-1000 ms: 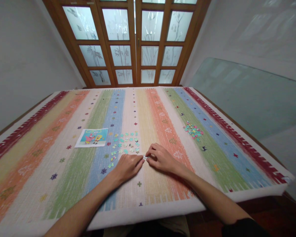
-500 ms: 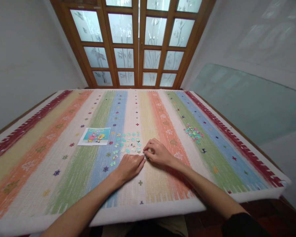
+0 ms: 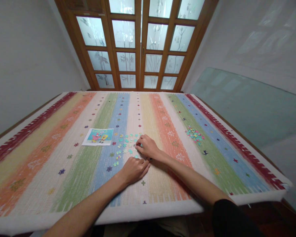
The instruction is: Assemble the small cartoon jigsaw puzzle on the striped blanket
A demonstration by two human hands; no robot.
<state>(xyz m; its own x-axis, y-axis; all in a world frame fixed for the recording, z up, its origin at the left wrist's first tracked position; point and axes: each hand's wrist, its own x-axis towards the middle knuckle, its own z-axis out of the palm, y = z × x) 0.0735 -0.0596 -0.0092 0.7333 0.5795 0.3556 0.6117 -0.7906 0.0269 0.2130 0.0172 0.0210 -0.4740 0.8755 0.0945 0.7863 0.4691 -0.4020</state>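
Note:
Small teal and pale jigsaw puzzle pieces [image 3: 130, 151] lie in loose rows on the striped cloth. Over the right side of these rows is my right hand [image 3: 148, 147], its thumb and fingers pinched together at a puzzle piece that they mostly cover. Just nearer to me, my left hand [image 3: 135, 169] rests on the cloth with its fingers curled together. Its fingertips are close below my right wrist, and whatever they hold, if anything, is hidden. A printed cartoon picture [image 3: 98, 136] lies flat to the left of the rows.
A heap of mixed puzzle pieces [image 3: 194, 135] sits on the right part of the table. The striped tablecloth [image 3: 71, 177] hangs over the near edge. Wooden glazed doors [image 3: 140, 49] stand behind the table, and a pale green panel [image 3: 249, 102] is along the right wall.
My right hand has moved left and slightly away from me, from beside my left fingertips to over the rows of pieces. My left hand has shifted slightly right and nearer.

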